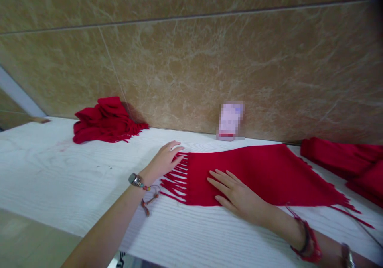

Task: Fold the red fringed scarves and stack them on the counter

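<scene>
A red fringed scarf (257,168) lies spread flat along the white table, with fringes at both its left and right ends. My left hand (164,158) is at the left fringe, touching its upper strands, fingers stretched and apart. On the scarf's left half rests my right hand (233,192), palm down with the fingers spread flat on the cloth. Neither hand grips anything. The underside of the right hand is hidden.
A crumpled red scarf (104,122) is heaped against the wall at the left. More folded red cloth (344,158) lies at the right. A blurred pinkish phone-like object (229,120) leans on the brown tiled wall (191,68). The white table (60,172) ends in a front edge near me.
</scene>
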Demonstrator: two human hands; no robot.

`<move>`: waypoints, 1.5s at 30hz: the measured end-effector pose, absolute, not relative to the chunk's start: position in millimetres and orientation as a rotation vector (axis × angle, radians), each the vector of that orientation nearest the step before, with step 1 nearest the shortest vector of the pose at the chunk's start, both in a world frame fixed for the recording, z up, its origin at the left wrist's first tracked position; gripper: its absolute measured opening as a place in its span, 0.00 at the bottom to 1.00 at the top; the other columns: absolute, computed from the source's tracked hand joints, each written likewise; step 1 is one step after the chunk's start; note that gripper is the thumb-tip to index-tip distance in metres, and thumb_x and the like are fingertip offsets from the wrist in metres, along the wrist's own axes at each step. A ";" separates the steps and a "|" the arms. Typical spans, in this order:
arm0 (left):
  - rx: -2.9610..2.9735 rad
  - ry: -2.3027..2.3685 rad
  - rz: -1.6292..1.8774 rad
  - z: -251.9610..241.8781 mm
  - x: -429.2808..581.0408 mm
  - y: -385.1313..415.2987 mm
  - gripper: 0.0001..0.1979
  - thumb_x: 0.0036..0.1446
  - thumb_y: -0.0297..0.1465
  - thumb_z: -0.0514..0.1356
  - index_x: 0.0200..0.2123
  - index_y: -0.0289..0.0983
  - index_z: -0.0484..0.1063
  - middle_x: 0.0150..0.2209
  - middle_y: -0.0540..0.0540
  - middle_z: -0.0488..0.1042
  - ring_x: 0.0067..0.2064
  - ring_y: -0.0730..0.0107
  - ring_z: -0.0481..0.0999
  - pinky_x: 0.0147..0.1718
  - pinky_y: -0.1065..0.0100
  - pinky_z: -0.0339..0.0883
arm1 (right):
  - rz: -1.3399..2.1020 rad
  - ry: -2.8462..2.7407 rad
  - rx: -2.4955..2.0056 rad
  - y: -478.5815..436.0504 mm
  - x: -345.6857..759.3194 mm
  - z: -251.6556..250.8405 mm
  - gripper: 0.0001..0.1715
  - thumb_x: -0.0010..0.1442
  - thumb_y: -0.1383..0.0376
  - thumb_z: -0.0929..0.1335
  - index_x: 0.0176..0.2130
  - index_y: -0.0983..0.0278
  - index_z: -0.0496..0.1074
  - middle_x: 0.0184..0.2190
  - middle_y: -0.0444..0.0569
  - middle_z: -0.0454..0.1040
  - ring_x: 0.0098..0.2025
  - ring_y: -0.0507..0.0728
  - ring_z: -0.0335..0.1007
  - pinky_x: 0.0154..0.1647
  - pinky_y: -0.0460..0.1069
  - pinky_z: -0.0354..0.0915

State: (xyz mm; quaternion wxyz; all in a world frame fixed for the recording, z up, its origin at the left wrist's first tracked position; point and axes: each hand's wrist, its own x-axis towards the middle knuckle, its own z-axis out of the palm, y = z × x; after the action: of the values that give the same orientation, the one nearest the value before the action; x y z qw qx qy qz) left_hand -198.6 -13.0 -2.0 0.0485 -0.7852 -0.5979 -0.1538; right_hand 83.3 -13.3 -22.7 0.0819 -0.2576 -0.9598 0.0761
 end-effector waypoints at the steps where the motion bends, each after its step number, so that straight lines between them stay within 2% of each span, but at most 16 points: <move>1: -2.501 -1.800 -0.387 -3.2 -193.3 -15.5 0.19 0.61 0.36 0.49 0.53 0.39 0.64 0.60 0.42 0.57 0.61 0.61 0.54 0.57 0.60 0.50 | 0.226 -2.863 -0.770 -13.4 83.2 -22.9 0.27 0.63 0.58 0.58 0.60 0.62 0.57 0.61 0.53 0.54 0.63 0.61 0.45 0.61 0.62 0.47; 3: -2.609 -1.892 -0.143 -5.6 -187.7 -20.1 0.24 0.61 0.42 0.47 0.58 0.41 0.57 0.64 0.44 0.49 0.64 0.57 0.45 0.59 0.55 0.44 | 0.224 -2.854 -0.770 -13.5 83.1 -23.1 0.27 0.63 0.58 0.58 0.60 0.62 0.57 0.61 0.53 0.55 0.63 0.61 0.45 0.61 0.62 0.47; 7: -2.370 -2.308 0.161 -3.8 -197.4 -26.7 0.26 0.62 0.44 0.41 0.62 0.46 0.47 0.65 0.47 0.42 0.64 0.51 0.41 0.57 0.44 0.41 | 0.231 -2.848 -0.767 -13.4 83.6 -23.1 0.27 0.63 0.58 0.58 0.60 0.62 0.57 0.61 0.53 0.54 0.63 0.60 0.46 0.61 0.62 0.47; 11: -1.975 -2.572 0.254 6.8 -214.6 -34.0 0.27 0.61 0.44 0.42 0.62 0.45 0.51 0.65 0.46 0.46 0.64 0.45 0.42 0.55 0.40 0.40 | 0.224 -2.861 -0.763 -13.6 83.7 -22.1 0.27 0.63 0.58 0.58 0.60 0.62 0.57 0.61 0.52 0.54 0.63 0.61 0.46 0.61 0.62 0.47; 14: -1.851 -2.516 0.248 12.9 -217.2 -37.3 0.24 0.60 0.40 0.46 0.58 0.42 0.59 0.63 0.43 0.52 0.63 0.44 0.45 0.55 0.41 0.43 | 0.220 -2.854 -0.767 -13.7 83.2 -21.3 0.27 0.63 0.58 0.58 0.59 0.62 0.58 0.61 0.53 0.55 0.63 0.61 0.46 0.61 0.62 0.47; 16: -1.918 -2.369 0.140 13.7 -212.6 -35.5 0.21 0.60 0.36 0.48 0.57 0.41 0.61 0.62 0.42 0.54 0.63 0.50 0.47 0.56 0.45 0.45 | 0.223 -2.857 -0.772 -13.8 82.9 -20.9 0.27 0.63 0.59 0.58 0.59 0.63 0.58 0.61 0.53 0.55 0.63 0.61 0.46 0.61 0.62 0.47; 19: -2.247 -2.040 -0.083 9.2 -200.3 -27.5 0.21 0.62 0.32 0.44 0.57 0.40 0.59 0.63 0.45 0.52 0.63 0.63 0.49 0.59 0.58 0.46 | 0.223 -2.871 -0.775 -14.1 82.9 -20.3 0.27 0.63 0.59 0.58 0.60 0.63 0.57 0.61 0.53 0.55 0.63 0.61 0.46 0.61 0.62 0.47; 21: -2.428 -1.918 -0.123 3.8 -193.8 -22.8 0.22 0.63 0.33 0.41 0.59 0.39 0.56 0.63 0.46 0.50 0.63 0.68 0.48 0.59 0.64 0.46 | 0.228 -2.865 -0.775 -14.4 82.9 -19.9 0.27 0.63 0.59 0.58 0.60 0.63 0.57 0.61 0.53 0.55 0.63 0.61 0.46 0.61 0.62 0.47; 23: -2.481 -1.997 -0.033 -0.6 -192.2 -21.8 0.23 0.64 0.34 0.40 0.61 0.39 0.52 0.64 0.46 0.48 0.64 0.65 0.47 0.58 0.60 0.46 | 0.236 -2.860 -0.781 -14.6 82.9 -19.7 0.27 0.63 0.59 0.58 0.59 0.63 0.58 0.61 0.53 0.55 0.63 0.61 0.46 0.61 0.62 0.47; 26: -2.325 -2.316 0.184 0.0 -200.3 -28.3 0.24 0.63 0.34 0.40 0.62 0.44 0.50 0.65 0.47 0.44 0.64 0.54 0.45 0.56 0.46 0.47 | 0.235 -2.865 -0.774 -14.4 82.9 -20.1 0.27 0.63 0.59 0.58 0.59 0.63 0.58 0.61 0.54 0.55 0.63 0.61 0.46 0.61 0.63 0.47; 29: -2.055 -2.539 0.310 9.9 -211.9 -38.7 0.24 0.61 0.32 0.42 0.61 0.46 0.51 0.64 0.47 0.47 0.63 0.49 0.47 0.54 0.40 0.45 | 0.231 -2.858 -0.758 -14.0 83.3 -20.7 0.27 0.63 0.59 0.58 0.59 0.63 0.58 0.61 0.53 0.55 0.63 0.61 0.46 0.61 0.62 0.47; 32: -1.811 -2.586 0.348 21.0 -214.0 -44.8 0.24 0.59 0.29 0.45 0.58 0.43 0.59 0.61 0.43 0.55 0.62 0.48 0.51 0.54 0.42 0.47 | 0.235 -2.851 -0.760 -14.1 83.6 -20.3 0.27 0.63 0.59 0.58 0.60 0.63 0.57 0.61 0.54 0.55 0.63 0.61 0.46 0.61 0.62 0.47; 34: -1.783 -2.507 0.285 24.7 -209.0 -45.1 0.22 0.60 0.29 0.43 0.57 0.39 0.61 0.61 0.41 0.56 0.62 0.51 0.53 0.54 0.45 0.48 | 0.228 -2.860 -0.765 -14.6 83.4 -19.6 0.27 0.63 0.59 0.58 0.60 0.63 0.57 0.61 0.54 0.55 0.63 0.61 0.46 0.61 0.62 0.48; 38: -2.215 -2.269 0.124 21.0 -198.3 -42.8 0.25 0.61 0.36 0.44 0.61 0.39 0.52 0.64 0.42 0.46 0.64 0.58 0.46 0.58 0.54 0.45 | 0.198 -2.858 -0.759 -14.9 82.4 -19.8 0.27 0.63 0.59 0.59 0.60 0.63 0.57 0.61 0.54 0.55 0.63 0.61 0.46 0.61 0.63 0.48; 42: -2.503 -2.292 0.191 15.4 -200.5 -44.6 0.38 0.52 0.48 0.54 0.63 0.42 0.46 0.65 0.41 0.38 0.65 0.52 0.36 0.58 0.52 0.42 | 0.152 -2.848 -0.735 -15.2 83.5 -19.5 0.26 0.63 0.61 0.59 0.59 0.63 0.57 0.61 0.55 0.54 0.63 0.62 0.44 0.61 0.64 0.46; 45: -2.491 -2.385 0.259 18.3 -204.7 -46.7 0.43 0.48 0.49 0.57 0.63 0.41 0.46 0.65 0.39 0.36 0.64 0.48 0.36 0.57 0.52 0.43 | 0.198 -2.875 -0.709 -17.9 82.5 -13.2 0.26 0.64 0.61 0.58 0.60 0.62 0.57 0.62 0.54 0.53 0.64 0.62 0.42 0.61 0.66 0.44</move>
State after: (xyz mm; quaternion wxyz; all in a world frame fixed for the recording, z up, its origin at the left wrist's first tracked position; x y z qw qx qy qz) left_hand -204.7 -46.7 18.3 -0.1579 -0.7113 -0.6809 0.0739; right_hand 82.5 -17.9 -13.2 0.0869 -0.2382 -0.9650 0.0665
